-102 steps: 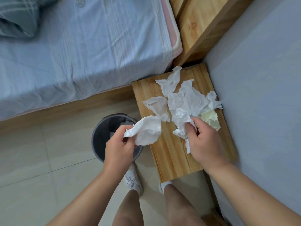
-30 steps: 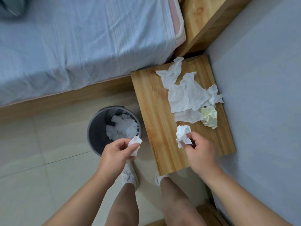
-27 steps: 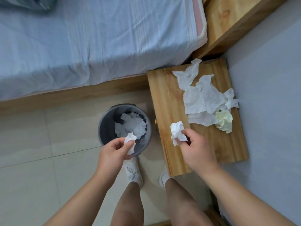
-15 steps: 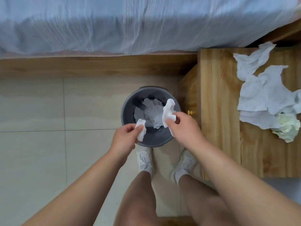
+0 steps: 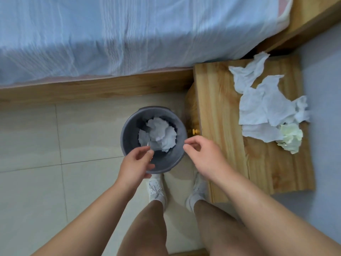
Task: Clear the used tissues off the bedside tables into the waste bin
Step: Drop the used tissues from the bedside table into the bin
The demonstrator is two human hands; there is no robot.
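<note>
Grey bin (image 5: 129,130), white tissues (image 5: 263,106) + pale-yellow wad (image 5: 291,139) on light-wood table (image 5: 221,108), lt-blue striped sheet (image 5: 110,34).

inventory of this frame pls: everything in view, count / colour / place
round grey plastic waste bin: one, grey, on floor left of table
crumpled white tissues in the bin: several, white, exact count unclear
wooden bedside table: one, light wood, right of bin
crumpled white tissues on the table: overlapping pile, white, far half, count unclear
pale yellow crumpled tissue: one, pile's near right edge
small brass drawer knob: one, gold, table front beside bin
wooden-framed bed with light blue sheet: one, top of view
beige tiled floor: left and bottom
white shoes: two, just below bin
left hand: one, empty, over bin's near rim
right hand: one, empty, at bin's right rim
</note>
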